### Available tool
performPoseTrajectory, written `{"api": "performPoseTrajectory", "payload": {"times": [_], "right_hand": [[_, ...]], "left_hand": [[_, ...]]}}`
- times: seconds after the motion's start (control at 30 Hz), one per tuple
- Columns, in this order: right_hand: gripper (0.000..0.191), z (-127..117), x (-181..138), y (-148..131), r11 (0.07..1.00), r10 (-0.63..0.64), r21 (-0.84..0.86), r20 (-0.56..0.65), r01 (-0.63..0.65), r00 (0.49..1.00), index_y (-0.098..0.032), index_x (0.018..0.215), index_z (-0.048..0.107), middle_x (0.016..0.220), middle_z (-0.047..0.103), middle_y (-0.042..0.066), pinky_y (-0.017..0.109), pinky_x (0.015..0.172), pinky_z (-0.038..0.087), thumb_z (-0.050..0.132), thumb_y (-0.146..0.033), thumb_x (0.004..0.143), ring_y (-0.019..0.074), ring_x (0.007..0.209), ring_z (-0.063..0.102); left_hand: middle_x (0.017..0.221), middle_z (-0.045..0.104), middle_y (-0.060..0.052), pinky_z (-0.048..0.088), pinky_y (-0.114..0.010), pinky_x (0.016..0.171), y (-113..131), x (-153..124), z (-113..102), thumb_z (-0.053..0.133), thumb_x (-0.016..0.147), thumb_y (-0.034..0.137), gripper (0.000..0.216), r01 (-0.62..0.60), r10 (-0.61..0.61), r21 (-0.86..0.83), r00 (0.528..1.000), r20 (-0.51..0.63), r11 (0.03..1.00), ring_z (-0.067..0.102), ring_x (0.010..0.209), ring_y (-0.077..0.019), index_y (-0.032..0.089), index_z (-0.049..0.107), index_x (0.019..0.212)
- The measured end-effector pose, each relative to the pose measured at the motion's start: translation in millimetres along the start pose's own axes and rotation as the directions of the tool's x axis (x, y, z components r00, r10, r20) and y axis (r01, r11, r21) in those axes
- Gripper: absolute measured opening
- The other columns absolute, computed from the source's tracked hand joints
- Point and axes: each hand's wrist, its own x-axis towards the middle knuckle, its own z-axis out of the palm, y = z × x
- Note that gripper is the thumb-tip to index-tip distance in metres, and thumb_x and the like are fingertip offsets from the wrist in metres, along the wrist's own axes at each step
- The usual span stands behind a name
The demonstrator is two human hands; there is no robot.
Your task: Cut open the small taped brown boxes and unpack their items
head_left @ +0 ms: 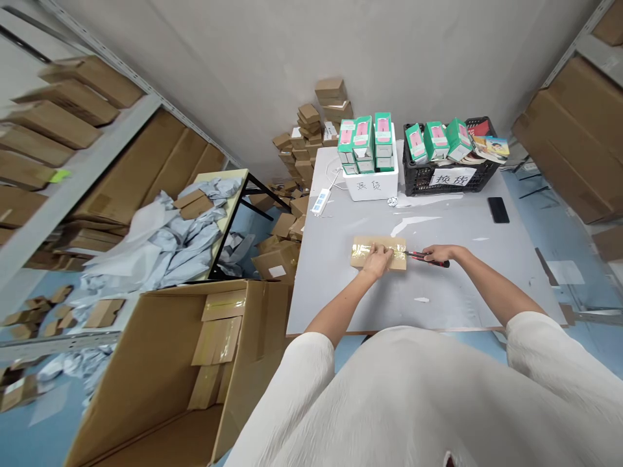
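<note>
A small taped cardboard parcel (378, 252) lies flat on the grey table (438, 292), near the table's middle. The left hand (377, 261) rests palm-down on the parcel's top, fingers spread a little, pinning it. The right hand (437, 253), just right of the parcel, is closed around a red-and-black utility knife (424, 257), whose tip touches the parcel's right edge. At the table's far edge stand a white foam box (372, 185) and a black crate (450, 175), both holding green-and-pink cartons. A black phone (498, 209) lies right of the parcel, near the crate. A large open cardboard box (160, 376) stands left of the table.
</note>
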Motion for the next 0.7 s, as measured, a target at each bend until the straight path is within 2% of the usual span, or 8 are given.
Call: {"api": "performPoseTrajectory", "payload": {"times": [0.1,0.23,0.37,0.47,0.57,0.7], "right_hand": [[0.042,7.7,-1.5,9.2,0.998,-0.030,0.046,-0.008,0.030,1.000,-0.024,0.103,0.065,0.090,0.070,0.005,0.029,0.060,0.044,0.072,-0.062,0.087,0.0189,0.071,0.060],[0.041,23.2,-1.5,18.7,0.993,-0.047,0.107,-0.068,0.055,0.997,-0.024,0.101,0.062,0.086,0.069,0.004,0.028,0.059,0.044,0.069,-0.063,0.089,0.0176,0.067,0.058],[0.043,45.1,-1.4,26.0,0.976,-0.084,0.182,-0.176,0.116,0.981,-0.023,0.101,0.063,0.085,0.070,0.003,0.028,0.065,0.046,0.065,-0.065,0.093,0.0185,0.072,0.060],[0.043,55.7,0.4,32.9,0.969,-0.083,0.212,-0.213,0.129,0.973,-0.024,0.103,0.065,0.085,0.071,0.002,0.029,0.067,0.047,0.064,-0.066,0.093,0.0195,0.075,0.061],[0.040,59.1,3.8,38.9,0.965,-0.075,0.231,-0.214,0.125,0.974,-0.024,0.104,0.066,0.084,0.071,0.001,0.029,0.067,0.047,0.066,-0.063,0.093,0.0194,0.074,0.062],[0.038,62.7,9.3,41.1,0.948,-0.064,0.293,-0.210,0.125,0.976,-0.024,0.105,0.067,0.085,0.072,0.001,0.029,0.067,0.048,0.070,-0.060,0.092,0.0195,0.075,0.063]], "left_hand": [[0.147,0.057,-0.016,0.018,-0.051,0.137,0.7,-0.9,-0.9,0.086,0.085,0.021,0.074,-0.001,0.001,0.004,1.000,-0.001,1.000,0.059,0.141,-0.0320,0.026,0.049,0.149],[0.146,0.059,-0.017,0.018,-0.052,0.136,2.0,0.4,-3.2,0.087,0.085,0.023,0.073,0.002,-0.003,0.032,1.000,0.005,0.999,0.061,0.137,-0.0318,0.025,0.051,0.148],[0.141,0.062,-0.016,0.018,-0.057,0.133,8.1,7.0,-8.8,0.092,0.080,0.042,0.071,-0.012,0.012,0.056,1.000,0.010,0.998,0.060,0.136,-0.0361,0.023,0.058,0.139],[0.140,0.062,-0.016,0.029,-0.054,0.127,13.9,11.5,-12.1,0.093,0.077,0.052,0.074,-0.014,0.014,0.027,1.000,0.003,1.000,0.058,0.135,-0.0376,0.021,0.060,0.135],[0.141,0.061,-0.016,0.036,-0.049,0.120,16.7,13.5,-13.0,0.093,0.078,0.050,0.073,-0.014,0.014,-0.009,1.000,0.007,1.000,0.057,0.134,-0.0371,0.023,0.060,0.138],[0.140,0.060,-0.017,0.032,-0.048,0.123,17.0,15.2,-11.2,0.091,0.080,0.046,0.069,-0.048,0.048,-0.009,0.999,0.020,0.999,0.058,0.133,-0.0366,0.023,0.063,0.138]]}}
